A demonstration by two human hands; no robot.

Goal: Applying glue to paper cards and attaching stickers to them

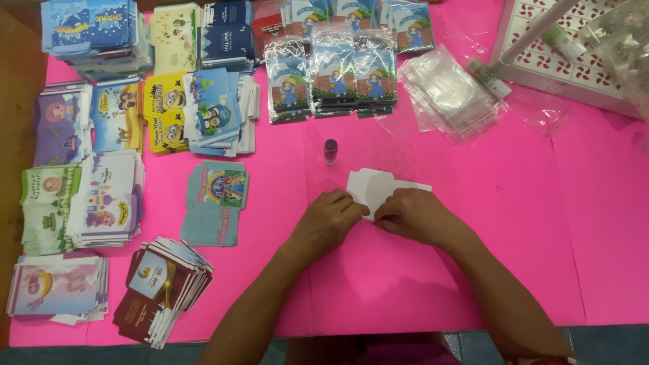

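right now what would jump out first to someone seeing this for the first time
The bright pink table covering fills the view. At its middle, both hands, left hand and right hand, press on a white paper piece, with a small purple bottle just beyond. Stacks of colourful printed envelopes crowd the left side.

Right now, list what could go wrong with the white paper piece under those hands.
1. The small purple-capped bottle stands upright just beyond the white paper piece; a forward push by the left hand or right hand could tip it.
2. The two blue printed envelopes lie loose close to the left forearm; a sideways sweep might scatter them.
3. The clear plastic sleeves sit in a loose heap and could slide on the pink table.
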